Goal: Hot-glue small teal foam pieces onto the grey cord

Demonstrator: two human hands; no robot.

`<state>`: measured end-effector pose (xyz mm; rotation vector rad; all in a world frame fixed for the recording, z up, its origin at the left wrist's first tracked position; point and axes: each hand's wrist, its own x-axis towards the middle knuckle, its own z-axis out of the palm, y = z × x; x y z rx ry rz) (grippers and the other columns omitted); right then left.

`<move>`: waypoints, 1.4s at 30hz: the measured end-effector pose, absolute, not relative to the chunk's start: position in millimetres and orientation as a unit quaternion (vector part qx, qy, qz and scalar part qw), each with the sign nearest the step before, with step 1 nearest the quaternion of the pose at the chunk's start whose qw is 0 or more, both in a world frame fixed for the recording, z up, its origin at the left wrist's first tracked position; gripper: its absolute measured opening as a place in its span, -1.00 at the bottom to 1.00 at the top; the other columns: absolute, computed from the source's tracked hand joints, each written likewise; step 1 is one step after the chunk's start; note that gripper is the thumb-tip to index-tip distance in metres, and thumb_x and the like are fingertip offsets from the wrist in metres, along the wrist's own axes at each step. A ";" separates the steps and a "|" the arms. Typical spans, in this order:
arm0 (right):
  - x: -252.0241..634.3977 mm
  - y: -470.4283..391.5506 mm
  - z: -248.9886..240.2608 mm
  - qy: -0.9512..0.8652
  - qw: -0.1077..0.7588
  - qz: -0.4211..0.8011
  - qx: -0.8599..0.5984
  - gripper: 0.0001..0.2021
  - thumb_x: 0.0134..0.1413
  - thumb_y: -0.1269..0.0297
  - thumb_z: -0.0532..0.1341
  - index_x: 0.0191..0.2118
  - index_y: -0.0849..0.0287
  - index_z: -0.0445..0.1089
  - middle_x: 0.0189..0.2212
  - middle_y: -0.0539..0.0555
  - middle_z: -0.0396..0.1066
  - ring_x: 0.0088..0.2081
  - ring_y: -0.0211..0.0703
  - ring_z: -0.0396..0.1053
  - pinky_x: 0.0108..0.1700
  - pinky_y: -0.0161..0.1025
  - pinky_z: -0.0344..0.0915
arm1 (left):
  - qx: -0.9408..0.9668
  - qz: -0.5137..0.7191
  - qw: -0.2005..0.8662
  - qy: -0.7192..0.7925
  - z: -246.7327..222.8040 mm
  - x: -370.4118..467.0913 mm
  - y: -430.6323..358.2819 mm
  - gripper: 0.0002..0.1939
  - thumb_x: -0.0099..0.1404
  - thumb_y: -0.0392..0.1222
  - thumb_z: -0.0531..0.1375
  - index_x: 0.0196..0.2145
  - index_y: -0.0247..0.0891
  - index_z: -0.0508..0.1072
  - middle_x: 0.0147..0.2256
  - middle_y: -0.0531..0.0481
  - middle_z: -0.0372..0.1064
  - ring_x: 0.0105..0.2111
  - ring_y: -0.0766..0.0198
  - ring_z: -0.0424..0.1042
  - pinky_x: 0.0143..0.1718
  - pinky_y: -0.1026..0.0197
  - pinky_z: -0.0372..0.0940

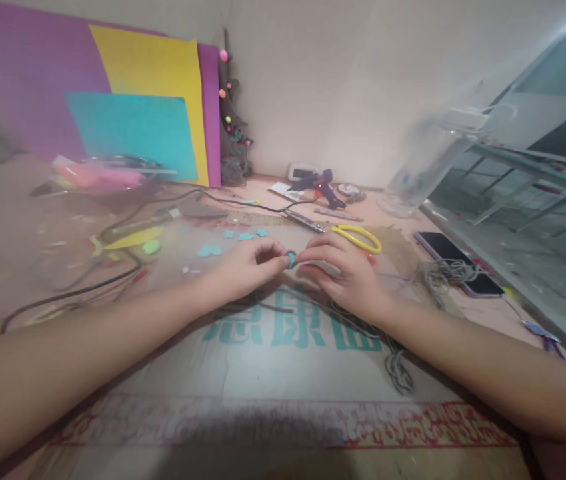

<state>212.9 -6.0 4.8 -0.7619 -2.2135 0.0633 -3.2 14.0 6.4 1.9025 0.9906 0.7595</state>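
Observation:
Between my hands is a small teal piece with a dark edge, too small to make out fully. My left hand pinches it between thumb and fingertips. From the other side my right hand meets it with its fingertips, the fingers bent and drawn together. Small teal flower-shaped cutouts lie flat beyond my left hand, with a larger teal cutout nearer to it. Just behind my right hand rest scissors with yellow handles. Thin grey cord trails beneath my right wrist.
A dark glue gun stands at the back near a small white device. To the right are a phone, tangled cord and a clear container. A black cable crosses the left side; coloured sheets lean behind.

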 end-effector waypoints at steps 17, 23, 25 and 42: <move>209.0 -4.8 9.0 -0.813 0.356 0.230 -0.400 -0.92 0.17 0.29 0.28 -0.32 0.15 0.46 -0.32 0.05 0.49 -0.24 -0.16 0.44 -0.13 -0.19 0.36 | 0.791 0.282 0.413 0.354 1.7 -5.6 13.2 -0.69 0.33 0.03 0.14 -0.33 -0.28 0.46 -0.43 0.03 0.38 -0.41 0.30 0.33 -0.38 0.25 0.21; 207.7 -5.2 13.6 -0.777 0.343 0.284 -0.445 -0.87 0.13 0.23 0.27 -0.37 0.16 0.48 -0.37 0.03 0.52 -0.30 -0.17 0.45 -0.19 -0.21 0.36 | 0.785 0.291 0.385 0.389 3.3 -4.1 11.8 -0.66 0.32 0.08 0.13 -0.31 -0.27 0.48 -0.41 0.02 0.43 -0.39 0.26 0.36 -0.37 0.24 0.21; 207.3 -5.9 14.7 -0.768 0.355 0.281 -0.452 -0.87 0.12 0.22 0.28 -0.38 0.16 0.48 -0.38 0.03 0.52 -0.30 -0.17 0.45 -0.18 -0.21 0.37 | 0.782 0.298 0.378 0.396 3.7 -3.9 11.3 -0.64 0.31 0.11 0.14 -0.28 -0.27 0.50 -0.38 0.01 0.45 -0.39 0.26 0.37 -0.36 0.24 0.21; 213.8 -7.4 6.5 -0.874 0.379 0.021 -0.303 -0.88 0.24 0.34 0.23 -0.13 0.05 0.47 -0.22 0.09 0.41 -0.17 -0.11 0.42 -0.12 -0.11 0.36 | 0.788 0.284 0.397 0.376 3.3 -4.8 14.9 -0.69 0.33 0.02 0.11 -0.38 -0.25 0.47 -0.45 0.04 0.40 -0.39 0.26 0.35 -0.36 0.24 0.22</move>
